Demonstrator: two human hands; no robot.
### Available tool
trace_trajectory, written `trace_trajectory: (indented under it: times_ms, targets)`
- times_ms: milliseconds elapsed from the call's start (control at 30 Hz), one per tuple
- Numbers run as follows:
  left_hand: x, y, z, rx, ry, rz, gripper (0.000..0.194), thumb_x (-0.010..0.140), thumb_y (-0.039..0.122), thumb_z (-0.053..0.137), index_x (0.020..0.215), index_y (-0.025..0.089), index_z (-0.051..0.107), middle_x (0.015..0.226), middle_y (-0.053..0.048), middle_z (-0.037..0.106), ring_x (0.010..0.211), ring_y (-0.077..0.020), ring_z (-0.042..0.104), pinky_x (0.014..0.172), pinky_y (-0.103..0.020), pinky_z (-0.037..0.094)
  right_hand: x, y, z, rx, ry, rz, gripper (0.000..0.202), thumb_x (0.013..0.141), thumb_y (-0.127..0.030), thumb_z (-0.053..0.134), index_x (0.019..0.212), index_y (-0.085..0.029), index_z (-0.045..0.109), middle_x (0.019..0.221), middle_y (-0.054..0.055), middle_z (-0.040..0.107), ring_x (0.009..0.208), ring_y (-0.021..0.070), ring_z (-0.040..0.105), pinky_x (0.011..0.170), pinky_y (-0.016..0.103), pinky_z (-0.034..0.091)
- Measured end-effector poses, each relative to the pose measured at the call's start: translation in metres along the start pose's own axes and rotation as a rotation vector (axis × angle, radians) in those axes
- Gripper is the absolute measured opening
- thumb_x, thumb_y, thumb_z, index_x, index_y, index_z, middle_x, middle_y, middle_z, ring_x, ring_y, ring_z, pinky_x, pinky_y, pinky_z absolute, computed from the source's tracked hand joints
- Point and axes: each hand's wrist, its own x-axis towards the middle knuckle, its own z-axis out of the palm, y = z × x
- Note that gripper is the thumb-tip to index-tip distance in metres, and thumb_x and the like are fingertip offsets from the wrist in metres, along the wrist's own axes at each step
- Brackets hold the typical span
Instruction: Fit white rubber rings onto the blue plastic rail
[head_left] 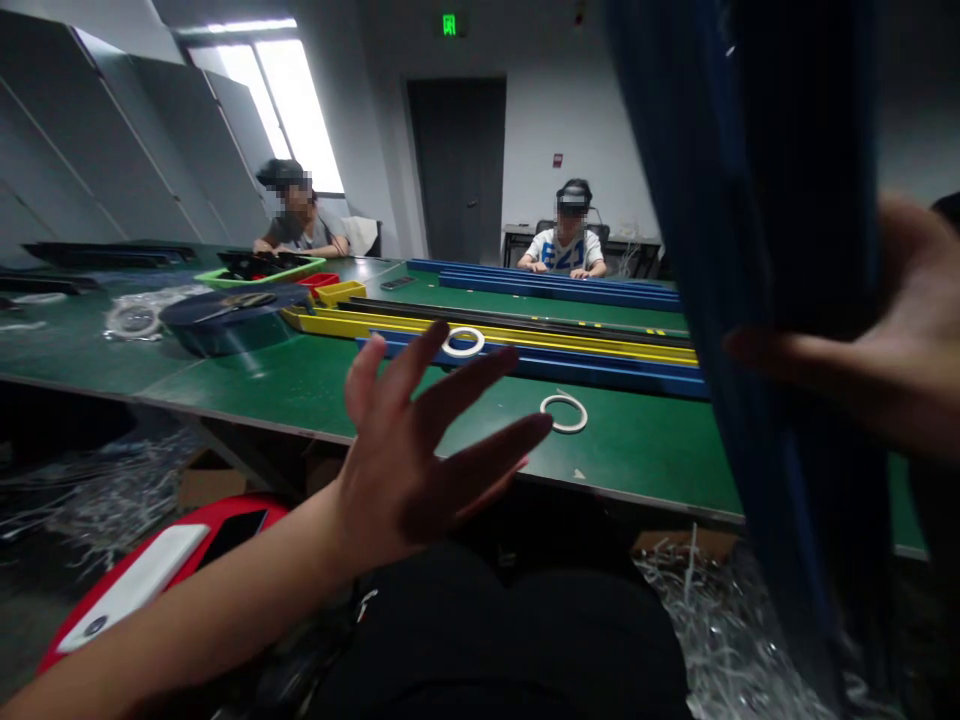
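My left hand is raised over the near table edge with its fingers spread and nothing in it. At the right, my right hand grips a long blue strip, which stands close to the camera, tilted a little and blurred. The thumb lies across its face; the other fingers are largely hidden. Past my left fingertips, a thin white tape ring lies on the green table. Another white tape ring rests by a blue strip lying lengthwise.
Yellow strips and more blue strips lie across the table. Farther left are a large dark roll, a green tray and a yellow bin. Two people sit opposite. A red stool and plastic scraps are below.
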Motion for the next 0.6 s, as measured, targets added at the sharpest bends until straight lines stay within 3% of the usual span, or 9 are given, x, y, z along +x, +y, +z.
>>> trace_trajectory:
  times_ms: [33,100,233,367,467,600]
  targets:
    - [0.006,-0.007,-0.002,0.034,0.023,-0.005,0.054,0.076,0.040,0.075,0.126,0.034,0.055,0.150,0.000,0.038,0.145,-0.0378,0.022,0.110,-0.069,0.020,-0.001,-0.006,0.005,-0.004,-0.013,-0.153,0.076,0.064,-0.059,0.074,0.133,-0.033,0.053,0.134,0.001,0.060,0.111,0.0358,0.058,0.090,0.050,0.043]
    - [0.015,-0.022,-0.005,0.073,0.060,0.018,0.061,0.077,0.045,0.075,0.131,0.032,0.050,0.155,0.001,0.030,0.146,-0.0385,0.019,0.110,-0.070,0.018,-0.006,-0.011,0.020,0.056,-0.114,-0.294,0.088,0.063,-0.055,0.078,0.142,-0.036,0.045,0.135,0.001,0.059,0.115,0.0337,0.059,0.101,0.048,0.044]
    - [0.014,-0.042,-0.001,0.095,-0.035,0.066,0.065,0.077,0.057,0.070,0.129,0.023,0.052,0.157,-0.003,0.026,0.147,-0.0416,0.012,0.110,-0.074,0.007,-0.021,0.001,0.054,0.094,-0.405,-0.272,0.102,0.064,-0.050,0.080,0.152,-0.033,0.031,0.139,0.004,0.056,0.118,0.0353,0.059,0.103,0.052,0.047]
    - [0.002,-0.047,0.008,0.026,-0.134,-0.133,0.067,0.076,0.058,0.069,0.127,0.015,0.055,0.148,-0.011,0.042,0.146,-0.0422,0.017,0.110,-0.074,0.003,-0.034,0.013,0.076,0.070,-0.676,-0.259,0.102,0.065,-0.048,0.078,0.153,-0.039,0.027,0.138,0.000,0.057,0.118,0.0328,0.059,0.101,0.046,0.050]
    - [-0.012,-0.049,0.015,-0.079,-0.237,-0.163,0.059,0.079,0.052,0.067,0.127,0.021,0.058,0.134,-0.011,0.055,0.137,-0.0403,0.038,0.112,-0.070,0.013,-0.040,0.019,0.082,-0.012,-0.764,-0.283,0.100,0.066,-0.050,0.077,0.152,-0.043,0.026,0.137,0.000,0.058,0.116,0.0317,0.060,0.098,0.043,0.051]
    - [-0.034,-0.054,0.032,-0.114,-0.458,0.015,0.061,0.077,0.062,0.062,0.124,0.023,0.061,0.111,-0.011,0.065,0.106,-0.0337,0.062,0.099,-0.054,0.043,-0.039,0.034,0.084,-0.103,-0.861,-0.316,0.098,0.068,-0.053,0.075,0.152,-0.042,0.026,0.134,0.002,0.060,0.110,0.0298,0.062,0.092,0.039,0.052]
